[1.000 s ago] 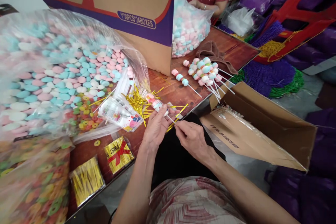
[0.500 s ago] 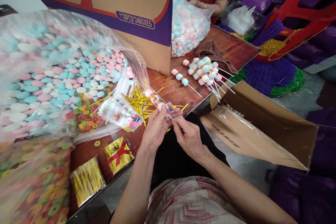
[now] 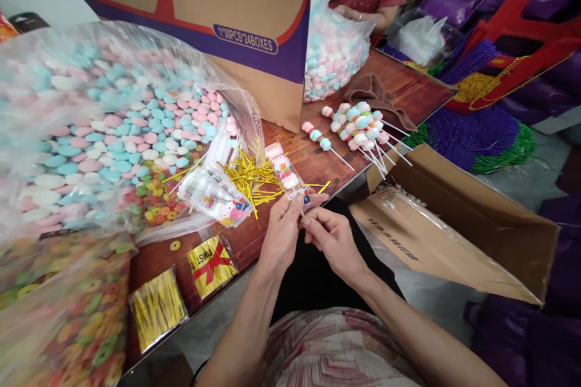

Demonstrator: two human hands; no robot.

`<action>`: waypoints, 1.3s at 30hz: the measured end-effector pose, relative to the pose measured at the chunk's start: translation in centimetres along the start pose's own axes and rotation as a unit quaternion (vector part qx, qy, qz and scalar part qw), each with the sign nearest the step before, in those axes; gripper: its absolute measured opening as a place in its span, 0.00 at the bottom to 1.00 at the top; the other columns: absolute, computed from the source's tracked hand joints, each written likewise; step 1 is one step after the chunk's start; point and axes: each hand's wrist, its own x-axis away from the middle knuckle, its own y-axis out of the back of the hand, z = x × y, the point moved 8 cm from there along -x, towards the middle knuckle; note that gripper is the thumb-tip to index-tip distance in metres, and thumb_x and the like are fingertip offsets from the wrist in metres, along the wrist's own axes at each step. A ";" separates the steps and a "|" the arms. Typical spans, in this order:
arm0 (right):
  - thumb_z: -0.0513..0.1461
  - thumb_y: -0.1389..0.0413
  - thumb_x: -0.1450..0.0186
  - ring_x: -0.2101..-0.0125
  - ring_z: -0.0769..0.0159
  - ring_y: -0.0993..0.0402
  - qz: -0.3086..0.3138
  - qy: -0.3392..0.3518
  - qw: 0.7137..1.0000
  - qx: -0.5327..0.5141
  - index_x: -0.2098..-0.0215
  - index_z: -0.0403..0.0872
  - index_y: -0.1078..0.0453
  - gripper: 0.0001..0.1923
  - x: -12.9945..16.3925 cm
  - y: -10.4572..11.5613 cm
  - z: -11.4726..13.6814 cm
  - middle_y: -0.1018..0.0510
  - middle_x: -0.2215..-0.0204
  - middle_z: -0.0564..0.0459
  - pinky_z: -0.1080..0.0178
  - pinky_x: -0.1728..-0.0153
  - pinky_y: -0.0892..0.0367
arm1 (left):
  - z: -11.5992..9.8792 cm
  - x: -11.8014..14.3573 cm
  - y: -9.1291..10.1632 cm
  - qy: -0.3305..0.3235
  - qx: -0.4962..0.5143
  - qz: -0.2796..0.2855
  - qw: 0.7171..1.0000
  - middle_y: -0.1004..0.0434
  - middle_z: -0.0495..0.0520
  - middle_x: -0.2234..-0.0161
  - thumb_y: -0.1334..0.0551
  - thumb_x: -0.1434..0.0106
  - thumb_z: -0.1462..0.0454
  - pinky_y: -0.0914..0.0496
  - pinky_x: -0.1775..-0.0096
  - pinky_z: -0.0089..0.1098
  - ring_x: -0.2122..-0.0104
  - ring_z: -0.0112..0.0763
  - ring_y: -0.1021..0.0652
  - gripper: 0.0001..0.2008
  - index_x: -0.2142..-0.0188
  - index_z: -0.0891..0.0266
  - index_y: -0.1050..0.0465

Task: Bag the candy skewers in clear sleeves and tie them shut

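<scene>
Both hands pinch the neck of a bagged candy skewer (image 3: 285,170): the left hand (image 3: 282,234) clamps the wrapper closed while the right hand (image 3: 333,240) works at the same spot, thumb and forefinger pressed together. The skewer points away, above loose gold twist ties (image 3: 247,176). Further right of the fingers lie unwrapped skewers (image 3: 358,124).

We see our left hand (image 3: 282,234) and right hand (image 3: 333,240) bare, no rings or gloves; forearms uncovered behind the fingers, and below them our floral pink-and-white garment (image 3: 336,347) over black.
</scene>
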 end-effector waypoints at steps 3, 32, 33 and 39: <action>0.49 0.44 0.34 0.83 0.75 0.41 0.017 -0.019 1.000 -0.018 0.72 0.46 0.32 0.16 -0.3 -0.6 -0.2 0.31 0.79 0.59 0.68 0.82 0.47 | 0.1 0.2 0.4 -0.008 0.016 -0.009 1.000 0.19 0.55 0.70 0.35 0.38 0.56 0.33 0.76 0.27 0.75 0.29 0.24 0.14 0.59 0.64 0.22; 0.31 0.51 0.31 0.65 0.67 0.33 0.195 0.341 0.756 0.523 0.55 0.49 0.27 0.13 -7.5 -10.6 2.6 0.30 0.55 0.50 0.66 0.73 0.46 | -5.3 2.6 11.9 -0.124 0.115 -0.184 0.968 0.40 0.42 0.80 0.29 0.44 0.62 0.36 0.75 0.22 0.82 0.16 0.43 0.14 0.73 0.63 0.34; 0.31 0.52 0.30 0.66 0.67 0.33 0.201 0.346 0.745 0.534 0.56 0.48 0.27 0.12 -7.8 -10.6 2.3 0.30 0.55 0.49 0.65 0.73 0.47 | -5.3 2.4 11.8 -0.123 0.120 -0.178 0.969 0.39 0.42 0.80 0.29 0.44 0.62 0.36 0.75 0.22 0.82 0.16 0.42 0.14 0.73 0.63 0.34; 0.29 0.58 0.29 0.67 0.65 0.35 0.215 0.327 0.699 0.599 0.58 0.43 0.32 0.13 -7.8 -10.7 2.0 0.29 0.57 0.45 0.63 0.74 0.48 | -5.7 1.4 11.8 -0.134 0.135 -0.179 0.965 0.31 0.45 0.76 0.26 0.47 0.62 0.31 0.71 0.23 0.80 0.17 0.39 0.16 0.72 0.63 0.33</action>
